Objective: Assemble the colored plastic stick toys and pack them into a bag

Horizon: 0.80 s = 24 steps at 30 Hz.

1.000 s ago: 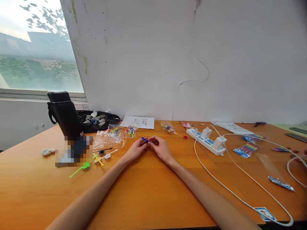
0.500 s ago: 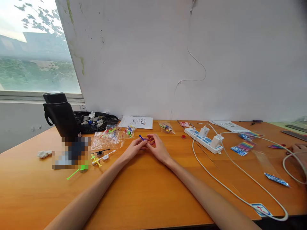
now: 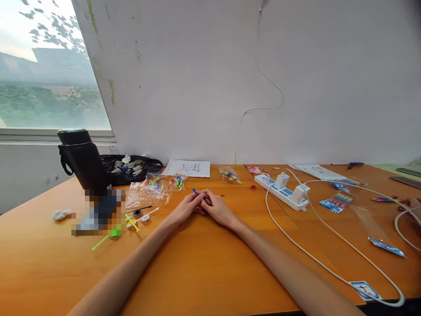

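Note:
A small blue plastic arrow point(image 3: 196, 192) sticks up between my two hands at the middle of the table. My left hand point(image 3: 187, 208) is closed, its thumb and fingers pressed at the arrow's side. Against it, my right hand point(image 3: 217, 208) is closed on the arrow's lower end, and the fingertips of both hands meet. What lies under the fingers is hidden. A red pointed tip point(image 3: 222, 195) shows just behind my right hand. Left of my hands are a white arrow piece point(image 3: 151, 214), a black arrow piece point(image 3: 138, 212), a yellow one point(image 3: 133, 222) and a green one point(image 3: 102, 242).
Clear plastic bags point(image 3: 148, 194) with coloured parts lie behind my left hand. At the left stands a black bottle point(image 3: 83, 160) by a black bag point(image 3: 131, 175). A white power strip point(image 3: 281, 193) with cables lies right. Another person's hand point(image 3: 409, 217) shows at the right edge.
My hands have drawn closer together and their fingers have closed in. The blue arrow now points more upright. The red tip has come into view behind my right hand.

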Each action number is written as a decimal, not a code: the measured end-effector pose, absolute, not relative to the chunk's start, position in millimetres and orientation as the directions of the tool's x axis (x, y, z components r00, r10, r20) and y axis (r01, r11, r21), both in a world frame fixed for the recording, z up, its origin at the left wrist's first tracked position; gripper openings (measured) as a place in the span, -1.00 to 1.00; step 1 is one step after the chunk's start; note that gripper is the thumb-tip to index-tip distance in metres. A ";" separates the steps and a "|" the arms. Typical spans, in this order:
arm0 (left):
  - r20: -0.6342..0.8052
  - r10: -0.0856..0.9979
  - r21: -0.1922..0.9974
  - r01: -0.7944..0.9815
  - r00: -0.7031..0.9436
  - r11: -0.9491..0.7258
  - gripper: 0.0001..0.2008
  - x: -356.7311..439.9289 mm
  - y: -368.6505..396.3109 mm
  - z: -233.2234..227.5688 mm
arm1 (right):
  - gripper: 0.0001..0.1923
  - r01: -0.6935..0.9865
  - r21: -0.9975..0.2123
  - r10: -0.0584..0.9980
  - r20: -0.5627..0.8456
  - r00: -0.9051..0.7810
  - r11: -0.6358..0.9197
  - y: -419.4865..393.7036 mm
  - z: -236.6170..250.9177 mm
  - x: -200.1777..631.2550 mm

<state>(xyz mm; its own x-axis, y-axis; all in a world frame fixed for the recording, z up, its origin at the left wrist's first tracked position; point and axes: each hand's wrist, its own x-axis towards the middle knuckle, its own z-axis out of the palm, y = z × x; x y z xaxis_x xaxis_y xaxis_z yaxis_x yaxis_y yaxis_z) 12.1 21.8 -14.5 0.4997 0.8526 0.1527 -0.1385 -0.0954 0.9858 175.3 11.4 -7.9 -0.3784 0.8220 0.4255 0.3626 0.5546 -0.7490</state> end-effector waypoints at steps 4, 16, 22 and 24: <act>0.160 0.850 0.986 -0.127 0.502 -0.111 -0.50 12.8 23.7 -16.9 | -0.80 0.439 -0.704 0.827 0.433 -0.359 0.558 12.4 -9.0 176.5; 0.155 0.845 0.986 -0.132 0.512 -0.101 -0.43 12.7 23.5 -16.7 | -0.72 0.357 -0.768 0.826 0.376 -0.420 0.531 17.6 -10.2 184.3; 0.169 0.865 0.983 -0.144 0.472 -0.113 -0.42 15.0 20.0 -13.5 | -0.66 0.278 -0.810 0.831 0.396 -0.390 0.516 19.3 -14.5 182.7; 0.192 0.880 0.979 -0.154 0.434 -0.137 -0.44 15.7 19.4 -12.4 | -0.63 0.239 -0.828 0.828 0.391 -0.402 0.507 20.3 -15.5 181.9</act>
